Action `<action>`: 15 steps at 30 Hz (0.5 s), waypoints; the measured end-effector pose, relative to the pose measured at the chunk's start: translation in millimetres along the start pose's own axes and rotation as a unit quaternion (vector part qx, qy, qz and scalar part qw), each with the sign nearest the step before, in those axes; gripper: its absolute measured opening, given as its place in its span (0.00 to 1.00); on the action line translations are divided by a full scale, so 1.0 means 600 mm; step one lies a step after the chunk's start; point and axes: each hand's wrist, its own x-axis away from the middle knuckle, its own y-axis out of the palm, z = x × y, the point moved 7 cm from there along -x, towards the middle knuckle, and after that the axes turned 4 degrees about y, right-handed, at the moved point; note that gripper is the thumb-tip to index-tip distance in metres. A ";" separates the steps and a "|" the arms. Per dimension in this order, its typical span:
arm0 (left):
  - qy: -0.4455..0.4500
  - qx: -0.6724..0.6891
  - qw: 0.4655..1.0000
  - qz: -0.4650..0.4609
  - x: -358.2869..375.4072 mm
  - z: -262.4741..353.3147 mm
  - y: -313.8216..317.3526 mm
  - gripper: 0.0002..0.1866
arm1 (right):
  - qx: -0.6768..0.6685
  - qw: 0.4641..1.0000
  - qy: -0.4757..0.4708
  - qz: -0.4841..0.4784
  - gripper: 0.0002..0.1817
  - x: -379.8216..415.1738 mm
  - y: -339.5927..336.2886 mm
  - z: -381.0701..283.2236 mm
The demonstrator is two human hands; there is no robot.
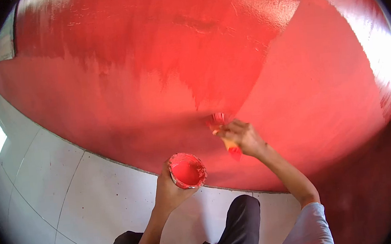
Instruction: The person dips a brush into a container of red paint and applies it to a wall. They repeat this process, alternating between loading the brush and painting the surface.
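Note:
My right hand (pixel 246 138) is closed round the yellow handle of a paintbrush (pixel 230 144), whose red-coated bristles point up at the wall. The bristle end overlaps the red wall (pixel 156 97) in this view, at the lower part of a glossy wet patch. In my left hand (pixel 171 189) is a paint can (pixel 188 170), tilted so that its mouth faces me. Red paint lies inside it, and its rim is crusted with splashes. The can is in front of the wall's bottom edge, to the lower left of the brush.
White floor tiles (pixel 99 191) with small dark specks meet the wall along a curved line. My bent knees (pixel 241 220) are close below the can. A pale panel (pixel 4 41) sits at the upper left, and bright glare falls on the wall's right side.

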 end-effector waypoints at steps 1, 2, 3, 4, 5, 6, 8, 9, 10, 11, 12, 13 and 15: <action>0.005 -0.001 1.000 0.005 0.001 0.001 0.000 0.46 | -0.014 1.000 0.017 0.018 0.10 -0.014 -0.017 0.024; 0.009 -0.001 1.000 0.005 0.004 0.002 0.001 0.46 | 0.025 0.997 0.060 0.035 0.09 -0.039 -0.050 0.044; -0.001 0.003 1.000 0.003 0.006 0.001 0.002 0.46 | 0.062 0.991 0.104 0.050 0.07 -0.064 -0.083 0.063; -0.010 0.008 1.000 0.000 0.005 -0.002 0.001 0.46 | 0.154 0.972 0.168 0.062 0.06 -0.092 -0.120 0.083; -0.017 0.014 1.000 -0.001 0.005 -0.003 0.001 0.46 | 0.137 0.970 0.122 0.161 0.05 -0.100 -0.139 0.083; -0.020 0.014 1.000 0.000 0.005 -0.005 0.001 0.47 | 0.120 0.956 0.074 0.258 0.05 -0.103 -0.159 0.082; -0.022 0.016 1.000 0.005 0.005 -0.007 0.000 0.47 | 0.088 0.975 0.020 0.201 0.11 -0.094 -0.133 0.048; -0.025 0.018 1.000 0.004 0.005 -0.008 0.001 0.47 | 0.070 0.983 -0.006 0.171 0.14 -0.088 -0.120 0.031; -0.026 0.021 0.999 0.003 0.005 -0.008 0.001 0.47 | 0.093 0.991 -0.039 0.088 0.17 -0.070 -0.051 0.023; -0.028 0.022 0.999 0.003 0.005 -0.007 0.000 0.46 | 0.075 0.995 -0.042 0.045 0.17 -0.051 -0.016 -0.002; -0.030 0.015 0.999 0.005 0.004 -0.006 -0.003 0.46 | 0.056 0.997 -0.047 0.003 0.17 -0.044 0.006 -0.021; -0.031 0.008 0.999 0.009 0.004 -0.003 -0.004 0.46 | 0.012 0.999 -0.035 0.009 0.17 -0.053 0.003 -0.017; -0.020 -0.007 1.000 0.012 0.004 -0.003 -0.003 0.45 | -0.076 0.997 0.000 0.022 0.16 -0.066 -0.013 -0.001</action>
